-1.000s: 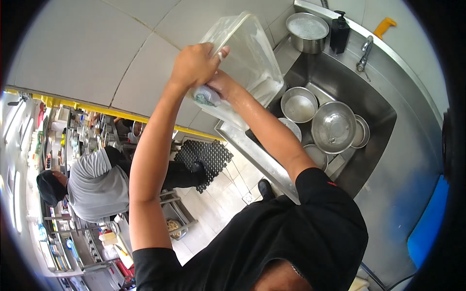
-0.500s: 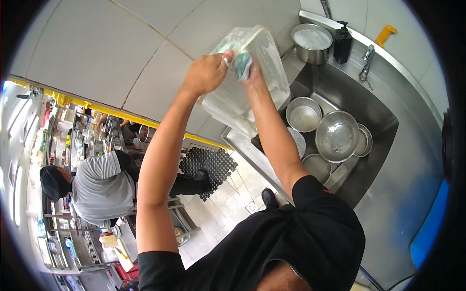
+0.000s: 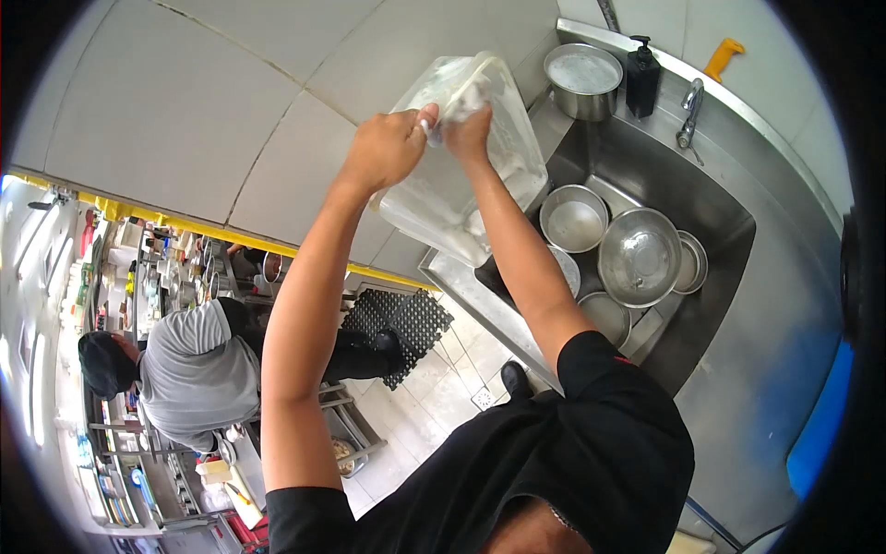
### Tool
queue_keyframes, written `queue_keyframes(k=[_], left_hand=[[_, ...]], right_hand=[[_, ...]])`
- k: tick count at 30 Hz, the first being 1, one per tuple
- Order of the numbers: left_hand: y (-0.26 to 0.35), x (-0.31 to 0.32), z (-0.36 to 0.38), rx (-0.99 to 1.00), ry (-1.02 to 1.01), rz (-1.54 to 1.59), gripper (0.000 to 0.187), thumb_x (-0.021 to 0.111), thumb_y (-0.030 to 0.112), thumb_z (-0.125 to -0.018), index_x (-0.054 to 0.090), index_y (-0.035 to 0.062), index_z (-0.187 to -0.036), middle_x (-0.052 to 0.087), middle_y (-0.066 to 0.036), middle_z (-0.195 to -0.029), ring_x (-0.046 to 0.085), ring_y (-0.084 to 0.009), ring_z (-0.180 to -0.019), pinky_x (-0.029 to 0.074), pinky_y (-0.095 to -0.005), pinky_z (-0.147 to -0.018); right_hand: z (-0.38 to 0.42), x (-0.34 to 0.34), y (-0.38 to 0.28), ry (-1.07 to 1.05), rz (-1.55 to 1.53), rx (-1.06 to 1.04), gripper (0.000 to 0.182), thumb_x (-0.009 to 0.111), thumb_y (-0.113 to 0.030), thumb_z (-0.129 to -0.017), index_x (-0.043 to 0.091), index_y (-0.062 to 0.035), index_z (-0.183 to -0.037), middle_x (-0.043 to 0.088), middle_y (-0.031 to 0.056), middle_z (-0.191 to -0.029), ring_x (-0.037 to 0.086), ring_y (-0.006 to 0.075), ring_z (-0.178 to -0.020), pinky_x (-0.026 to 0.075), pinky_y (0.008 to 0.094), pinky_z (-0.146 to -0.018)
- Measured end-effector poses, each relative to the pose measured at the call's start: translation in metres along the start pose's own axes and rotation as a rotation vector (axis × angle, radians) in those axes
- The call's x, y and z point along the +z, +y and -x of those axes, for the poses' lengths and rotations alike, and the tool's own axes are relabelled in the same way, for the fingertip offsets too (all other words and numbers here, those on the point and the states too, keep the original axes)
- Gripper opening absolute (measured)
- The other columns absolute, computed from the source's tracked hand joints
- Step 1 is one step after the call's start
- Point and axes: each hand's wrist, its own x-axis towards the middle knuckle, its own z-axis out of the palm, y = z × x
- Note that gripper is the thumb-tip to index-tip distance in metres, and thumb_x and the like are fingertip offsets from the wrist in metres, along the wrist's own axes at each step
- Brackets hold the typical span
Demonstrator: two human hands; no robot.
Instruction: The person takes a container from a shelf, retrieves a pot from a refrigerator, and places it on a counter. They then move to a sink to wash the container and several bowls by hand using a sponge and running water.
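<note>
1. Legible text, labels, brands, numbers, signs: none can be read in the head view.
2. Right black sleeve [image 3: 600, 369]: small red mark [image 3: 624, 359] near the cuff; too small to tell whether it is lettering or a logo.
3. Black pump bottle [image 3: 642, 83] beside the metal pot [image 3: 583, 88]: dark surface; any print on it cannot be made out.
4. Clear container [image 3: 429, 208]: cloudy, pale streaks on its walls; no characters legible.
5. Coloured packs and items on the far shelves [image 3: 115, 494], image left: small and blurred; any wording unreadable.
</note>
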Motion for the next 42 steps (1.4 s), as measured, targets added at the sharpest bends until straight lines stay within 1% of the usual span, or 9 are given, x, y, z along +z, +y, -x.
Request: queue_keyframes(k=[8,12,14,22,30,32,35,38,42], left_hand=[[0.001,-0.004,0.001,-0.044,-0.001,0.018,0.051,0.033,0.039,-0.095,0.061,0.0001,-0.078,0.061,-0.024,-0.076,0.057,-0.0432,-0.076,0.044,-0.0498,-0.072],[0.002,-0.006,-0.001,-0.016,0.036,0.034,0.050,0.033,0.039,-0.095,0.061,0.0005,-0.078,0.061,-0.023,-0.077,0.057,-0.0435,-0.077,0.044,-0.0496,-0.072],[0.002,-0.003,0.000,0.029,0.012,0.065,0.047,0.035,0.038,-0.095,0.062,-0.0001,-0.092,0.061,-0.025,-0.082,0.057,-0.0432,-0.084,0.044,-0.0480,-0.076],[-0.005,0.010,-0.005,0.125,0.117,0.048,0.031,0.041,0.027,-0.091,0.063,0.0052,-0.093,0.063,-0.022,-0.081,0.059,-0.0414,-0.081,0.045,-0.0502,-0.074],[0.011,0.001,-0.004,-0.020,0.055,0.083,0.051,0.050,0.044,-0.089,0.054,-0.0008,-0.067,0.049,-0.014,-0.055,0.045,-0.0303,-0.052,0.038,-0.0401,-0.054],[0.022,-0.005,-0.002,-0.005,-0.055,0.159,0.052,0.059,0.043,-0.085,0.043,-0.0012,-0.061,0.034,-0.006,-0.051,0.032,-0.0153,-0.050,0.032,-0.0327,-0.047],[0.052,-0.004,-0.002,0.090,-0.016,0.250,0.048,0.063,0.035,-0.083,0.042,-0.0012,-0.059,0.034,-0.006,-0.049,0.032,-0.0145,-0.048,0.032,-0.0325,-0.046],[0.095,-0.014,-0.001,0.145,-0.057,0.163,0.040,0.065,0.033,-0.078,0.054,-0.0033,-0.064,0.053,-0.019,-0.056,0.052,-0.0316,-0.052,0.042,-0.0416,-0.054],[0.129,0.021,-0.010,0.214,-0.151,0.256,0.038,0.064,0.033,-0.078,0.059,-0.0032,-0.068,0.058,-0.021,-0.062,0.058,-0.0371,-0.060,0.044,-0.0446,-0.059]], right_hand=[[0.028,-0.010,0.058,0.017,0.523,-0.318,0.042,0.069,-0.011,-0.065,0.058,-0.0015,-0.105,0.056,0.0149,-0.109,0.050,0.0374,-0.102,0.042,0.0440,-0.087],[0.051,-0.022,0.072,0.039,0.381,-0.055,0.054,0.073,-0.013,-0.063,0.054,-0.0026,-0.113,0.053,0.0169,-0.115,0.046,0.0379,-0.108,0.038,0.0442,-0.092],[0.036,-0.016,0.066,0.053,0.422,-0.087,0.053,0.071,-0.013,-0.065,0.052,-0.0009,-0.113,0.052,0.0197,-0.114,0.045,0.0392,-0.107,0.037,0.0453,-0.092],[-0.010,-0.044,0.000,0.222,0.297,-0.360,0.043,0.059,-0.007,-0.075,0.048,0.0010,-0.116,0.052,0.0193,-0.108,0.047,0.0372,-0.099,0.037,0.0448,-0.087],[0.020,-0.242,0.091,0.397,0.205,0.334,0.027,0.057,-0.019,-0.085,0.061,0.0032,-0.100,0.064,0.0154,-0.093,0.060,0.0210,-0.087,0.046,0.0339,-0.077],[0.027,-0.297,0.104,0.410,0.328,0.506,0.028,0.056,-0.018,-0.084,0.061,0.0050,-0.099,0.065,0.0161,-0.088,0.062,0.0224,-0.082,0.048,0.0351,-0.075],[0.018,-0.371,0.113,0.444,0.378,0.712,0.027,0.059,-0.015,-0.078,0.062,0.0064,-0.095,0.066,0.0184,-0.085,0.064,0.0261,-0.078,0.049,0.0366,-0.071],[-0.018,-0.429,0.163,0.413,0.510,0.812,0.030,0.061,-0.013,-0.073,0.062,0.0076,-0.094,0.066,0.0219,-0.085,0.065,0.0300,-0.080,0.049,0.0383,-0.069],[-0.080,-0.419,0.116,0.365,0.739,0.681,0.030,0.061,-0.013,-0.070,0.063,0.0041,-0.095,0.065,0.0240,-0.088,0.064,0.0347,-0.086,0.049,0.0388,-0.072]])
